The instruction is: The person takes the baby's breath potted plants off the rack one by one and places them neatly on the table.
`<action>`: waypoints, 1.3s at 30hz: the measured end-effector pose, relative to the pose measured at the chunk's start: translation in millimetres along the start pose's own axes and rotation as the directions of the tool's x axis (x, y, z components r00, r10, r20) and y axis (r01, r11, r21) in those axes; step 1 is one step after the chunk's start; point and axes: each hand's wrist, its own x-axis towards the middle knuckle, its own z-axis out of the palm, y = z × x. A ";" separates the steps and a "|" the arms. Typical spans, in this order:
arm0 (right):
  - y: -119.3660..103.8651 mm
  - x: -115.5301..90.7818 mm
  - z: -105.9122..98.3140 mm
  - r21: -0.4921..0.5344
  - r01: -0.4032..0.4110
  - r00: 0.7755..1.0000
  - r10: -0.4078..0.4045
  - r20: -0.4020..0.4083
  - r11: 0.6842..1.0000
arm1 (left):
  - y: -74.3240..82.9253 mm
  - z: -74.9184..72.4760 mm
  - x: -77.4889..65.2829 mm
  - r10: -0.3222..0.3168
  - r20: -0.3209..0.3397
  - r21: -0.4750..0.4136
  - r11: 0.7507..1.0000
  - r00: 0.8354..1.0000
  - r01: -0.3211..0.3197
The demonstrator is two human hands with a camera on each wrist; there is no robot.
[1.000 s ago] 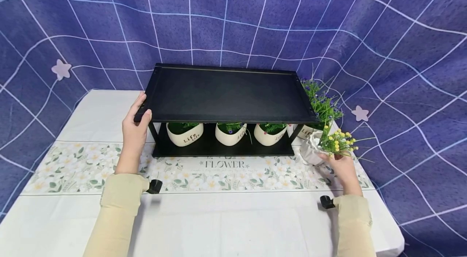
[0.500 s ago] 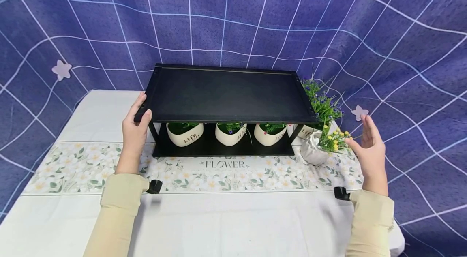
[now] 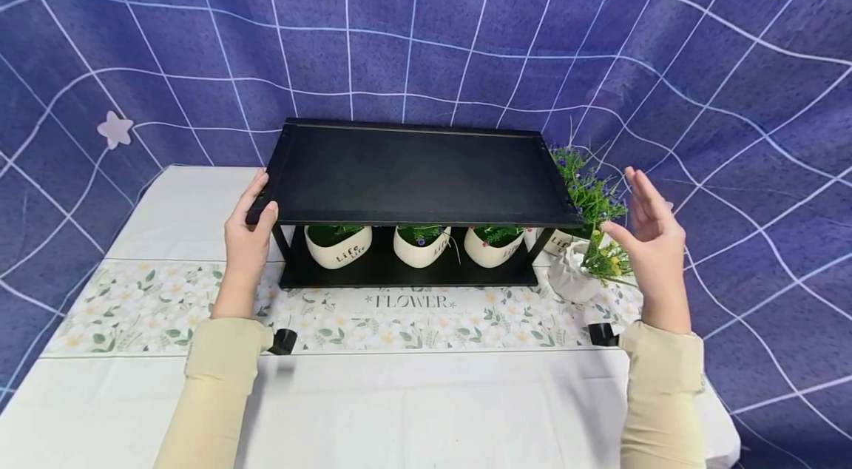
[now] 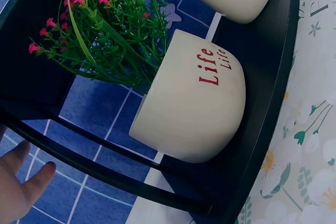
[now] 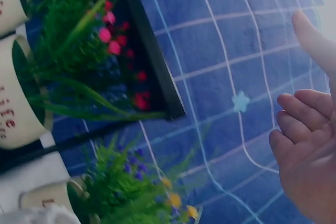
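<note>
A black two-tier shelf [image 3: 413, 173] stands on the table, with potted plants on its lower tier. My left hand [image 3: 245, 243] grips its left front corner, thumb at the front edge and fingers along the side. In the left wrist view, fingers [image 4: 39, 179] show beside the shelf's end bars, near a cream "Life" pot [image 4: 194, 98] with pink flowers. My right hand [image 3: 655, 254] is raised off the shelf's right end, holding nothing, fingers extended and thumb apart. It overlaps a small yellow-flowered plant [image 3: 609, 262] in a crumpled white wrapping [image 3: 572, 275].
A purple-flowered plant [image 3: 586, 180] in a "Life" pot [image 3: 559, 242] stands at the shelf's right end. A floral runner marked FLOWER [image 3: 413, 317] crosses the white tablecloth [image 3: 413, 410]. Behind hangs a blue gridded curtain [image 3: 399, 25].
My right hand has let go of the white-wrapped plant, risen to the right, then moved back leftward and up. The plant stays by the shelf; my left hand keeps its place.
</note>
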 end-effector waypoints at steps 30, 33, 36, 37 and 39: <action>55.5 13.6 22.3 -0.382 -0.222 0.944 0.296 0.146 0.897 | 29.0 1.9 -7.5 -0.022 0.024 0.066 0.998 0.999 0.021; 58.1 13.7 23.5 -0.408 -0.233 0.937 0.317 0.149 0.883 | 29.5 1.3 -7.4 -0.021 0.029 0.065 0.998 0.999 0.019; 59.2 13.0 24.0 -0.419 -0.243 0.932 0.330 0.148 0.875 | 30.9 1.4 -7.6 -0.023 0.037 0.081 0.997 0.999 0.020; 59.4 12.8 23.9 -0.422 -0.245 0.931 0.333 0.149 0.873 | 31.7 1.7 -7.7 -0.024 0.038 0.085 0.996 0.999 0.021; 59.5 12.5 23.6 -0.430 -0.253 0.929 0.342 0.142 0.867 | 32.9 2.0 -7.8 -0.030 0.040 0.097 0.995 0.999 0.026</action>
